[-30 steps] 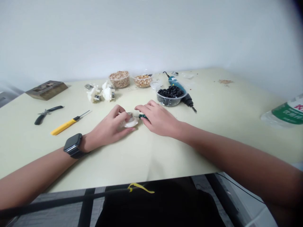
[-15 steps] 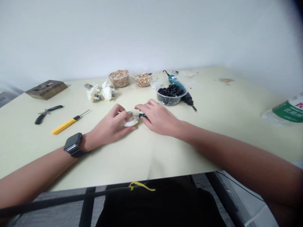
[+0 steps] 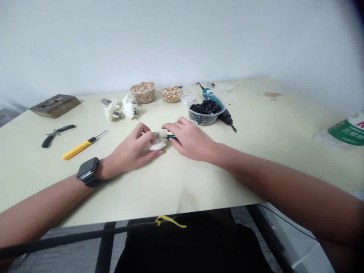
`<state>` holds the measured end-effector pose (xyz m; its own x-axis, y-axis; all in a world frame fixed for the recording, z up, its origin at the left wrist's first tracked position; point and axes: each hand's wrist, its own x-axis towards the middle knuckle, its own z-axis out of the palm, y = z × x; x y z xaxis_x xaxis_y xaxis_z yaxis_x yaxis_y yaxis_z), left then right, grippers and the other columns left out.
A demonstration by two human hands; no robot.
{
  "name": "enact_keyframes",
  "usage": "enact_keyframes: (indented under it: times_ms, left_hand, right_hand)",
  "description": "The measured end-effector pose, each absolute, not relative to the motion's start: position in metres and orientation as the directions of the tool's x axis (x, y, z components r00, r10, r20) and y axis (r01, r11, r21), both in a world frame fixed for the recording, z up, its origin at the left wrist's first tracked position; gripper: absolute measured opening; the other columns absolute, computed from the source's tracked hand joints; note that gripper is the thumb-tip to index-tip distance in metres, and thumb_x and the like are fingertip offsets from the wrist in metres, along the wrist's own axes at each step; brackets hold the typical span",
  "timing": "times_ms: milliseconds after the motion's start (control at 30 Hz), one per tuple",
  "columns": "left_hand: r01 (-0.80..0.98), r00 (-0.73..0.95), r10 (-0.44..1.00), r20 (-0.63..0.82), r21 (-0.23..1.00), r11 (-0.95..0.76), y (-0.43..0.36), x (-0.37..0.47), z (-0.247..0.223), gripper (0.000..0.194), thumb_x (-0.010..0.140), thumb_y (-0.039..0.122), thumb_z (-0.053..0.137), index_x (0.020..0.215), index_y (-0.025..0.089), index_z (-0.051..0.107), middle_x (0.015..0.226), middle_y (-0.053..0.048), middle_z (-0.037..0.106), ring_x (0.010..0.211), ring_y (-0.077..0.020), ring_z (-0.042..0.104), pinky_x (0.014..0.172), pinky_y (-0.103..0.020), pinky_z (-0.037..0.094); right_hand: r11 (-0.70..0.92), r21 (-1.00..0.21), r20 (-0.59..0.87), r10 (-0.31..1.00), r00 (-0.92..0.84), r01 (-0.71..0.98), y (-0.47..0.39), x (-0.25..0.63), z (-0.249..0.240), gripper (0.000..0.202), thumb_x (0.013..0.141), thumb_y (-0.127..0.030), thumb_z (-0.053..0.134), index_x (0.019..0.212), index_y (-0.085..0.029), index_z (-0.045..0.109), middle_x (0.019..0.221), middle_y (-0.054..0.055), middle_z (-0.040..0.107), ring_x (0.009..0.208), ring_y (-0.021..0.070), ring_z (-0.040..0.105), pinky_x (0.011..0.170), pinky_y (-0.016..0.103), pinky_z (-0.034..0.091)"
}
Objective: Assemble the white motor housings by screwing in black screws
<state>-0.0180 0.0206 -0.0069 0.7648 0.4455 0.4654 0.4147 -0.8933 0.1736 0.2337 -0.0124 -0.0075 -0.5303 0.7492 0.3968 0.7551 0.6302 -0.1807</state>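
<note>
On the table, my left hand (image 3: pixel 136 146) is closed around a white plastic part with a metal motor-like piece (image 3: pixel 158 144), pressing it against the surface. My right hand (image 3: pixel 190 141) grips a screwdriver with a dark green handle (image 3: pixel 172 137). Its thin shaft points left and reaches the part; where the tip sits is hidden. To the left lie a yellow-handled screwdriver (image 3: pixel 78 149) and black-handled pliers (image 3: pixel 57 133). Beyond my left hand stand two more white plastic assemblies, one on the left (image 3: pixel 112 110) and one on the right (image 3: pixel 128 108), each with metal pieces.
Tubs of tan pieces (image 3: pixel 142 93), orange pieces (image 3: pixel 171 94) and black pieces (image 3: pixel 205 110) stand farther back. A teal power tool (image 3: pixel 226 116) lies behind the black ones. A worn block (image 3: pixel 55 105) rests at far left, a clear bottle with green label (image 3: pixel 345 132) at right.
The view has tilted very slightly. Both hands stay in nearly the same place, still on the white part and the green screwdriver.
</note>
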Motion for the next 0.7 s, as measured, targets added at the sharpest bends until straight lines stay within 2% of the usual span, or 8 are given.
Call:
enact_keyframes:
  times_ms: [700]
  left_hand:
    - [0.426, 0.762, 0.455, 0.461, 0.173, -0.888, 0.0203, -0.0193, -0.0071, 0.027, 0.096, 0.034, 0.073, 0.107, 0.020, 0.053, 0.108, -0.006, 0.049, 0.088, -0.0167, 0.054, 0.078, -0.033, 0.055]
  right_hand:
    - [0.619, -0.153, 0.389, 0.754, -0.529, 0.770, -0.0143, 0.2331, -0.0065, 0.037, 0.103, -0.012, 0.048, 0.138, -0.015, 0.058, 0.124, 0.012, 0.072, 0.118, 0.0293, 0.051, 0.098, 0.042, 0.044]
